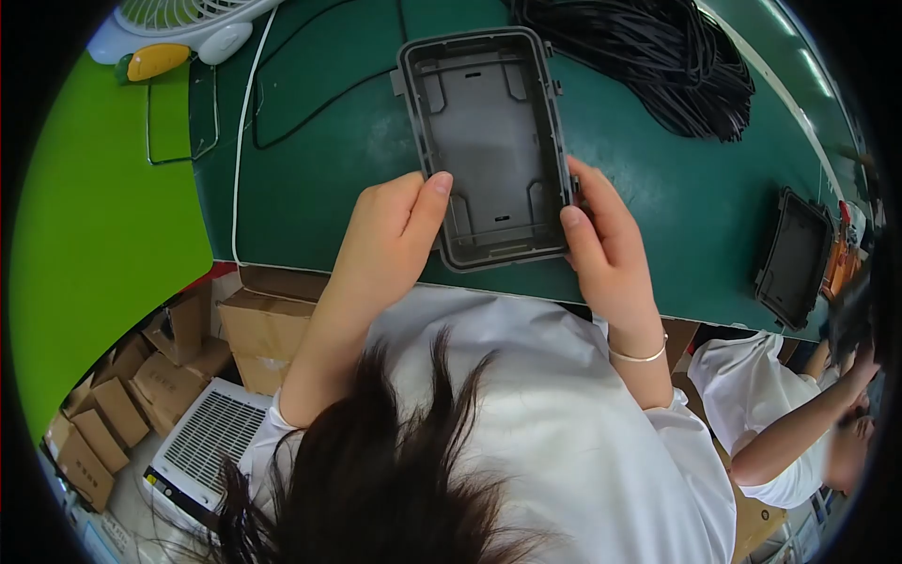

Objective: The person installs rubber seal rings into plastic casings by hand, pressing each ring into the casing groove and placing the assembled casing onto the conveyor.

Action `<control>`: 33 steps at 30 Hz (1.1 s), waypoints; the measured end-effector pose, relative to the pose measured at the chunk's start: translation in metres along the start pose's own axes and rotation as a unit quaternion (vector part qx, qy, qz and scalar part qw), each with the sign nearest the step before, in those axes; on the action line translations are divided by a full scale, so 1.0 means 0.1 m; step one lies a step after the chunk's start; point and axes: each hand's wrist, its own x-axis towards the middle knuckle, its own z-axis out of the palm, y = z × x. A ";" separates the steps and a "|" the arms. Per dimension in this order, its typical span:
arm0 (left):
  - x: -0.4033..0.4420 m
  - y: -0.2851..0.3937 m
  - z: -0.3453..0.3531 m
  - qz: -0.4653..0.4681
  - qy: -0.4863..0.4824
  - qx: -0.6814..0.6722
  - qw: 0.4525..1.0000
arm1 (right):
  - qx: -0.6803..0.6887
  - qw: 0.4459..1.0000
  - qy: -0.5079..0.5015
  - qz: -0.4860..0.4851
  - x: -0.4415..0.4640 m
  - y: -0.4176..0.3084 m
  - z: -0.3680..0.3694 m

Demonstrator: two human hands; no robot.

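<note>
A dark grey plastic box (489, 141), open at the top with latch parts along its rim, lies tilted slightly over the green table. My left hand (395, 226) grips its near left edge, thumb on the rim and fingers hidden beneath. On the opposite side, my right hand (606, 235) holds the near right edge between thumb and fingers, by a small latch. The inside of the box shows its bare floor, with moulded ribs near the corners and two small slots.
A bundle of black cable (667, 66) lies at the back right of the green table (319, 179). A second grey box (794, 258) sits far right, near a co-worker's arm (799, 437). A white fan (188, 23) stands back left. Cardboard boxes (268, 324) are stacked below.
</note>
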 end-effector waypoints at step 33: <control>0.20 0.41 -0.11 0.217 0.092 0.333 0.913 | -0.059 0.992 0.088 -0.075 0.26 -0.04 0.11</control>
